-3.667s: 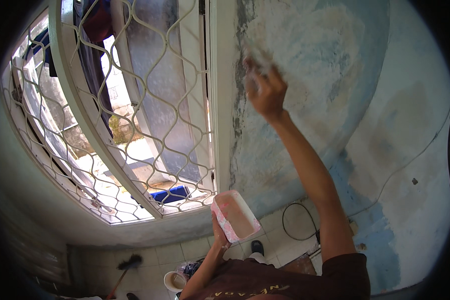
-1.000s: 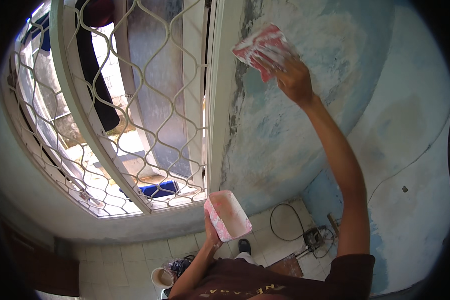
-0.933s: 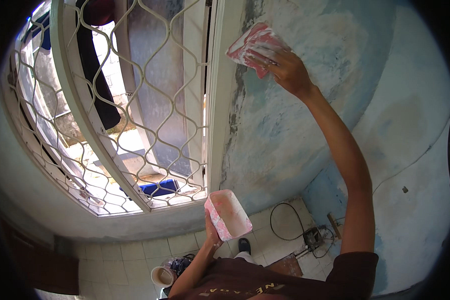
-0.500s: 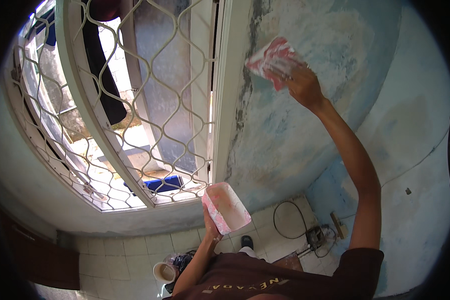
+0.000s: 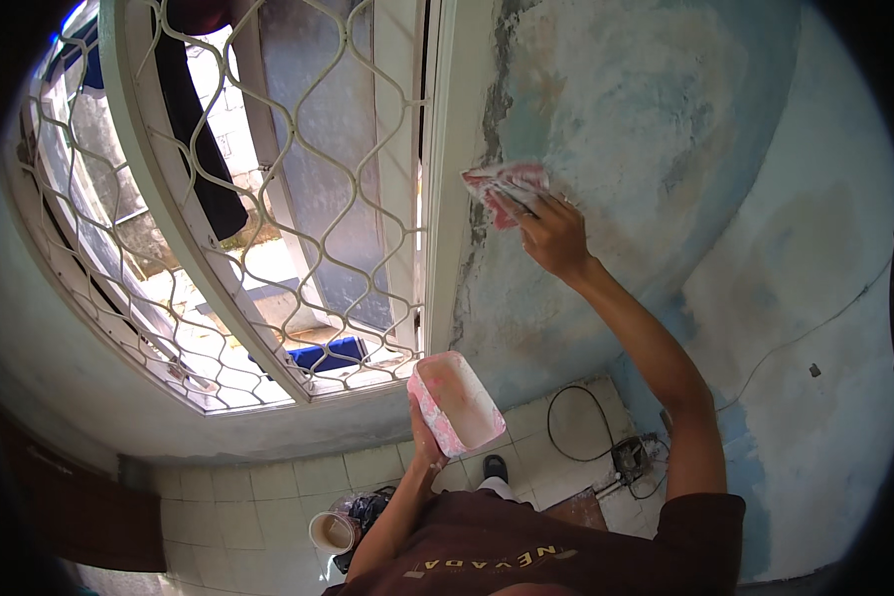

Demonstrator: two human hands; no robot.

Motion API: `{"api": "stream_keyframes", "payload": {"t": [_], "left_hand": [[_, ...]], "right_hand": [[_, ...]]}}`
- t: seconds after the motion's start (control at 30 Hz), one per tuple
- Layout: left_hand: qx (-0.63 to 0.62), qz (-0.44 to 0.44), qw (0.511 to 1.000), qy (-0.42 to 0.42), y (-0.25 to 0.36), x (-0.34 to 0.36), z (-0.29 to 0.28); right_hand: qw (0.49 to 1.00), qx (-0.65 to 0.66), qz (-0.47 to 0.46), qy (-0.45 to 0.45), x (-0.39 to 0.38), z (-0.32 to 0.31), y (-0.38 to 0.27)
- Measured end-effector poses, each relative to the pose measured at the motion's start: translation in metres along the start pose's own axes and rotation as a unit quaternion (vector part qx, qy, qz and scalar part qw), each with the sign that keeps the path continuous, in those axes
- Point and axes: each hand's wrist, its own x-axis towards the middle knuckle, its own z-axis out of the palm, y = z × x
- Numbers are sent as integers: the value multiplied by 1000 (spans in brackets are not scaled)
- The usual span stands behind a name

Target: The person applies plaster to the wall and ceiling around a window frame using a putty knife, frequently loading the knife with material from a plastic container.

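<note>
My left hand (image 5: 423, 433) grips a rectangular plastic container (image 5: 458, 401), pink and white with pale residue inside, held low near the window's lower right corner. My right hand (image 5: 555, 235) is raised to the patchy pale-blue wall (image 5: 646, 119), fingers pressed on a flat pink spreader (image 5: 505, 194) smeared with white paste. The spreader lies over a dark, cracked strip beside the window frame (image 5: 437, 149); it is slightly blurred.
A white grilled window (image 5: 288, 199) fills the left, opening onto a bright outside with a blue object (image 5: 328, 355). Below are a tiled floor (image 5: 283, 477), a bucket (image 5: 330, 532), a coiled cable with a black device (image 5: 628, 460), my shod foot (image 5: 495, 469) and a dark wooden piece (image 5: 79, 507).
My right hand with the spreader has moved down and slightly left along the window's edge, uncovering wall above it. My left hand has risen slightly with the container.
</note>
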Motion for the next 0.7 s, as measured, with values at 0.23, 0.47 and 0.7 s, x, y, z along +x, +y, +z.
{"api": "stream_keyframes", "payload": {"t": [0.23, 0.47, 0.7], "left_hand": [[-5, -12, 1000, 14, 1, 2, -5], [-14, -69, 997, 3, -11, -5, -2], [-30, -40, 999, -20, -3, -6, 3]], "right_hand": [[971, 22, 202, 125, 71, -17, -4], [983, 2, 141, 115, 83, 38, -77], [967, -48, 195, 159, 99, 16, -49]]}}
